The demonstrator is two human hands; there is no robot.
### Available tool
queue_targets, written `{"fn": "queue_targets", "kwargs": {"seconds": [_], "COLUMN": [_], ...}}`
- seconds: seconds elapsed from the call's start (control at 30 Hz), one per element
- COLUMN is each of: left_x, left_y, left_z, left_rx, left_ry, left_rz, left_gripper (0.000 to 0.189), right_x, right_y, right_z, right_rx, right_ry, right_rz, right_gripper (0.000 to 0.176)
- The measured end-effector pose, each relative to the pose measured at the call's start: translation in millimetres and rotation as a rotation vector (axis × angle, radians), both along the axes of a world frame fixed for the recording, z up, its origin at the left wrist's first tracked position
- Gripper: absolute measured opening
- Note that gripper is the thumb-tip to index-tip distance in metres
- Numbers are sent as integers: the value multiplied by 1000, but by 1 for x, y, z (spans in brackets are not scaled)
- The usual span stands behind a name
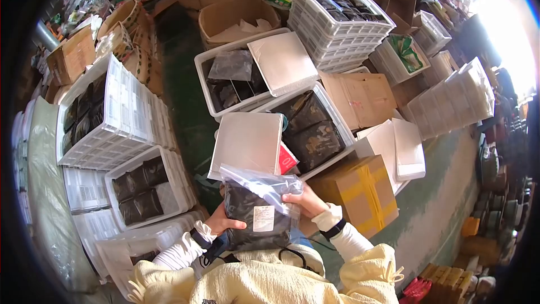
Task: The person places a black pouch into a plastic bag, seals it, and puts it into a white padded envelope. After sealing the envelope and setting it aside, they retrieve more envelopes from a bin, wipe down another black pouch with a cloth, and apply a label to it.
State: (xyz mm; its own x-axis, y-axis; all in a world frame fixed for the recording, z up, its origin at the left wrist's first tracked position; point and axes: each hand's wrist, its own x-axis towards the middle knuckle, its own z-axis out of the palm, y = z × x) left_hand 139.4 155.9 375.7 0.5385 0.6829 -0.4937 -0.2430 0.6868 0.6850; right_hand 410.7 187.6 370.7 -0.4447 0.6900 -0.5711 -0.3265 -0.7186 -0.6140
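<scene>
Landmark: taped carton (379,191) — brown, yellow tape, right of the person's hands.
Bag (242,214): clear plastic, dark contents, white label (263,219) on the front; held up left of the taped carton, close to the torso.
Left hand (225,222): clasping the bag's left side, thumb on the front, most fingers hidden behind; the farther hand from the carton.
Right hand (306,200): pinching the bag's upper right corner, thumb on the clear plastic, fingers partly hidden; between bag and carton.
White board (247,141): just past the bag, left of the carton.
Red item (287,160): beside the board's edge, left of the carton, partly covered.
Near crate (350,139): white, dark packs (312,135) inside — just beyond the carton, to its left.
Far crate (206,91): well beyond the carton, to its left; second board (282,63) over one side.
Left crate (183,186): dark packs too, well left of the carton.
Crate stack (332,42): well beyond the carton.
</scene>
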Motion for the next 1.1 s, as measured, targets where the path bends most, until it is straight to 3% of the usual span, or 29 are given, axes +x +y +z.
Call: {"fn": "queue_targets", "kwargs": {"seconds": [0.07, 0.27, 0.3, 0.4, 0.43, 0.47, 0.53, 0.57, 0.6, 0.67, 0.7, 0.8, 0.9, 1.0, 1.03, 1.1], "left_x": [3, 19, 23, 37, 37, 37, 28, 27, 16, -2, -12, -10, -20, -35, -27, -37], "left_y": [3, 11, 16, 33, 40, 42, 80, 89, 103, 133, 144, 141, 133, 122, 119, 114], "left_z": [-2, -17, -22, -31, -43, -55, -69, -84, -114, -161, -184, -212, -255, -297, -290, -313], "left_rx": [-21, 15, 95, 243, 253, 69, 163, 236, 267, 348, 593, 887, 1109, 1341, 1462, 1523], "left_ry": [-17, 133, 148, 248, 282, 148, 241, 270, 465, 919, 1129, 1522, 1534, 1627, 1657, 1669], "left_rz": [-34, -94, -162, -372, -565, -527, -715, -463, -368, -251, -372, -809, -737, -746, -693, -712], "left_gripper": [84, 83, 90, 87, 90, 81, 60, 35, 32, 31, 41, 60, 60, 61, 42, 29], "right_x": [3, -1, 2, 9, 12, 15, 37, 50, 60, 62, 64, 69, 53, 54, 46, 30], "right_y": [-25, -48, -59, -101, -113, -130, -168, -182, -203, -190, -192, -230, -226, -242, -215, -180], "right_z": [-25, -69, -93, -153, -165, -175, -214, -226, -246, -205, -202, -223, -204, -226, -200, -178], "right_rx": [-270, -413, -410, -479, -512, -549, -513, -484, -504, -534, -541, -565, -604, -691, -666, -648], "right_ry": [88, 152, 179, 237, 212, 184, 157, 211, 213, 270, 342, 332, 224, 284, 163, 64], "right_rz": [84, -94, -144, -386, -486, -589, -631, -621, -648, -715, -705, -676, -707, -543, -517, -507], "right_gripper": [68, 44, 43, 31, 28, 24, 21, 19, 23, 30, 39, 42, 38, 33, 31, 34]}}
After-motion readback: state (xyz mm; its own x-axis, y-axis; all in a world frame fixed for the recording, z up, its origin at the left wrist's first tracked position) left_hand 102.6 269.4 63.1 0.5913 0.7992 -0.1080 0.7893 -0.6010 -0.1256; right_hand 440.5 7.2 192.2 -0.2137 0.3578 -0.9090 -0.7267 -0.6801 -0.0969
